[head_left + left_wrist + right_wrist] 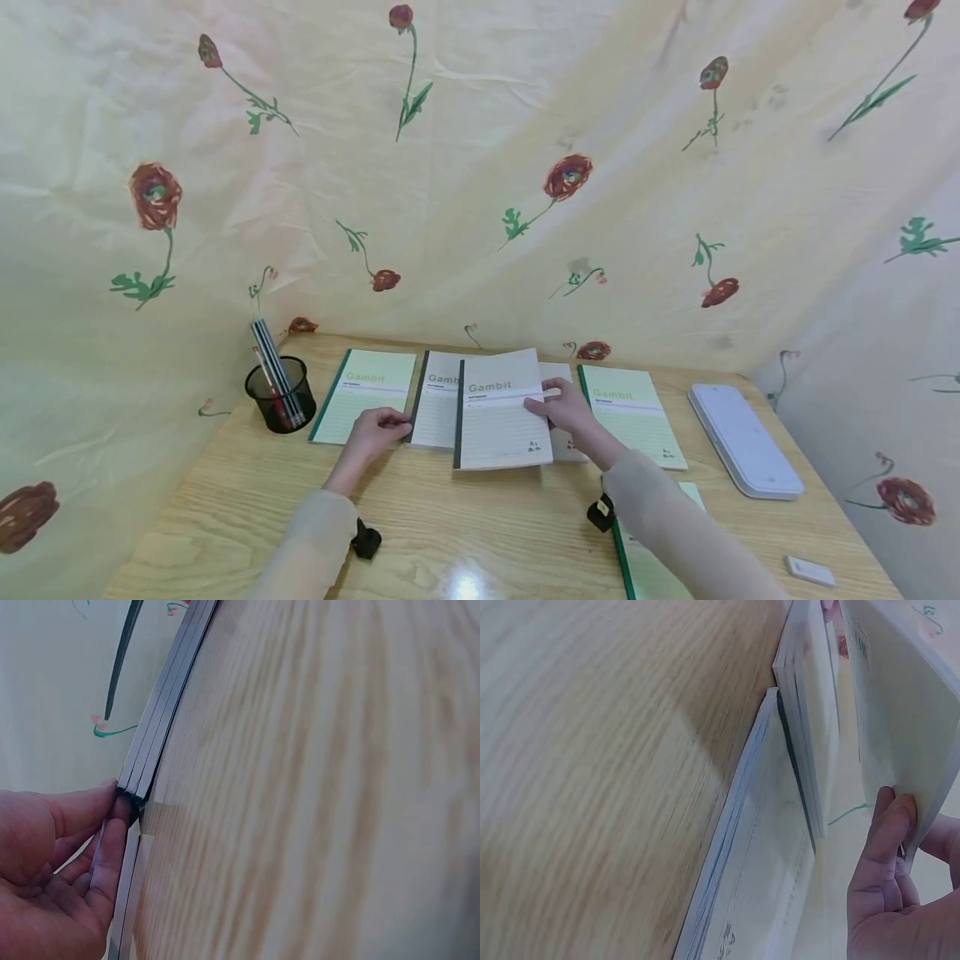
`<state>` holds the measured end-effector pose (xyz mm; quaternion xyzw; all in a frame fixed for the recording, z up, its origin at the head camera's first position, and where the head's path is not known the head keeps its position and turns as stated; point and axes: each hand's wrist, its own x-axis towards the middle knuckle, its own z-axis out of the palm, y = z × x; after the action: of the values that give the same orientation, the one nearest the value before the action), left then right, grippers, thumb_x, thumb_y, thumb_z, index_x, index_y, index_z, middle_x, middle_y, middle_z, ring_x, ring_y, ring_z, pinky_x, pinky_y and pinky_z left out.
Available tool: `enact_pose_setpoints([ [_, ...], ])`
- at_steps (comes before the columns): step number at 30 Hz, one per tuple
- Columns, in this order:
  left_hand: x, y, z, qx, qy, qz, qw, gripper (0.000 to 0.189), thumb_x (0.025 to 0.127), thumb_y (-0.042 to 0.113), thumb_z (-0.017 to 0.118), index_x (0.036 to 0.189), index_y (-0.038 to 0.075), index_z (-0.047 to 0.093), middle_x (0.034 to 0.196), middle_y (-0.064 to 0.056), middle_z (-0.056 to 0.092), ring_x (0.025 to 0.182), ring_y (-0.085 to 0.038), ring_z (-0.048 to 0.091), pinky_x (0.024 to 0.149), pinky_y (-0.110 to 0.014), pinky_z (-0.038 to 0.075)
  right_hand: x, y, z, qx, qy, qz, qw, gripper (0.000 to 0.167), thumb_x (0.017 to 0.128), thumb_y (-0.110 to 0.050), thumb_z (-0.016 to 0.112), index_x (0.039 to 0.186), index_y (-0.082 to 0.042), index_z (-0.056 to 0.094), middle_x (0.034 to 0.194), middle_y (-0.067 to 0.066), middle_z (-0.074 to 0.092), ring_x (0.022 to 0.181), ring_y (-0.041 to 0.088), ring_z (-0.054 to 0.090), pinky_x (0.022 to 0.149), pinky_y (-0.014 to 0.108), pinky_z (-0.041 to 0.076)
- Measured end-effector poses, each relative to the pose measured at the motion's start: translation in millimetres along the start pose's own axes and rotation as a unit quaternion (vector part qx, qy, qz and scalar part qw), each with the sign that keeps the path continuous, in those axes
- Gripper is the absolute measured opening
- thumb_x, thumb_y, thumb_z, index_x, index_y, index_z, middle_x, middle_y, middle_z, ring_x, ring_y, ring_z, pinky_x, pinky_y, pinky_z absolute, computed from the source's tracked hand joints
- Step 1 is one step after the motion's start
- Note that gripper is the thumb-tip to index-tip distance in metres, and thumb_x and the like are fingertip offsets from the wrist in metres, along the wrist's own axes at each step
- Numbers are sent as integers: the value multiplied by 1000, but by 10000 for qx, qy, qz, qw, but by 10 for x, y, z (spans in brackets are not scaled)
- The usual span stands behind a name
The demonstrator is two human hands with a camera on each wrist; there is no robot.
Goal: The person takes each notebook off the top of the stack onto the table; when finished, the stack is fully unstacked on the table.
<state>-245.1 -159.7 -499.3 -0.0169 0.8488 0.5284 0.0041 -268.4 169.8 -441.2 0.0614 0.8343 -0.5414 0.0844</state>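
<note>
A grey notebook point(498, 433) with a dark spine is held up, slightly tilted, in my right hand point(566, 408). Thumb and fingers pinch it by its right edge, and the right wrist view shows the notebook's point(907, 697) back raised off the stack. Behind it, partly hidden, lie more grey notebooks point(435, 417) on the table. My left hand point(378, 429) is at the near left corner of these. Close up in the left wrist view, its thumb and forefinger pinch the stacked notebooks point(161, 727) at the dark spine corner.
Green-spined notebooks lie to the left point(367, 412) and right point(630, 408). Another green notebook point(652, 575) is partly under my right sleeve. A black mesh pen cup point(262, 408) holds several pencils. At right are a flat white case point(742, 442) and a small white block point(810, 571).
</note>
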Motion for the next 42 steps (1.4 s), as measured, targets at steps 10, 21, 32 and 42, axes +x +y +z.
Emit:
enact_pose_setpoints([
  [10, 4, -1, -3, 117, 4, 55, 9999, 13, 89, 4, 73, 100, -2, 74, 94, -8, 72, 86, -20, 64, 77, -35, 50, -219, 106, -196, 122, 118, -50, 9998, 50, 90, -14, 75, 129, 4, 48, 97, 17, 70, 71, 17, 66, 62, 30, 52],
  [21, 3, 16, -4, 107, 6, 29, 9999, 13, 89, 3, 73, 101, -3, 74, 94, -9, 72, 86, -21, 64, 77, -34, 50, -481, 214, -370, 68, 42, 81, 9999, 55, 92, -17, 73, 134, 5, 44, 89, 12, 70, 69, 18, 64, 64, 32, 51],
  [32, -15, 34, -12, 123, 1, 10, 9999, 14, 89, 3, 72, 101, -3, 73, 94, -9, 72, 86, -21, 64, 76, -34, 50, -720, 389, -500, -24, 80, 321, 9994, 60, 91, -25, 75, 134, 4, 45, 94, 11, 70, 76, 20, 64, 69, 33, 49],
  [42, -21, 53, -16, 119, 4, 12, 9999, 13, 89, 3, 72, 101, -4, 73, 93, -9, 72, 86, -21, 64, 77, -34, 50, -917, 612, -545, 288, 193, 739, 9967, 59, 91, -22, 75, 134, 5, 44, 96, 10, 72, 77, 21, 68, 68, 34, 52],
])
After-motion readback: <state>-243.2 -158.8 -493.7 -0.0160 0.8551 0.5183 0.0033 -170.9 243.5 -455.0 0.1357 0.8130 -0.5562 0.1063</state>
